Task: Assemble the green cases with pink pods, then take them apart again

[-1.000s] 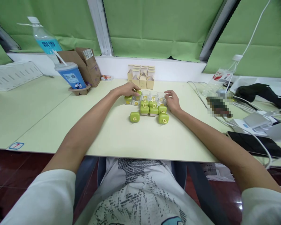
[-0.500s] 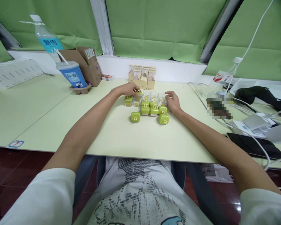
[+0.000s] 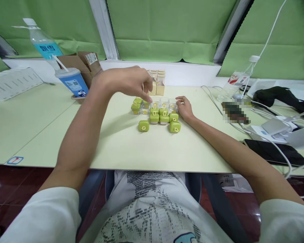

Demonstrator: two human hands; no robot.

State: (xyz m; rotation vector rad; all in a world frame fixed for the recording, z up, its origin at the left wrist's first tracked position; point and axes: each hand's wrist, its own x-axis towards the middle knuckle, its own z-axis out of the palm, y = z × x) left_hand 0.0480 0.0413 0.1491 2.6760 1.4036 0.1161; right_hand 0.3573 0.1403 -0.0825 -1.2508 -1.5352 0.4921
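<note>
Small clear containers (image 3: 145, 108) stand grouped on the table, several of them topped with green lids (image 3: 154, 118) that have yellow loops. A loose-looking green lid (image 3: 143, 126) lies at the front left, and another green lid (image 3: 175, 127) at the front right. My left hand (image 3: 134, 82) is raised over the back of the group, thumb and fingers apart and pointing down, with nothing visible in it. At the right end, my right hand (image 3: 184, 107) rests on the table with loosely bent, parted fingers, its fingertips beside a clear container (image 3: 173, 105).
Small cardboard boxes (image 3: 160, 88) stand behind the group, partly hidden by my left hand. To the left are a blue cup (image 3: 73, 82), a water bottle (image 3: 47, 47) and a brown carton (image 3: 90, 65). Cables, a bottle (image 3: 236, 82) and a black tablet (image 3: 276, 153) occupy the right.
My left hand has let go of a green lid at the back left of the group and lifted up. My right hand has stayed beside the containers. The view has shifted slightly.
</note>
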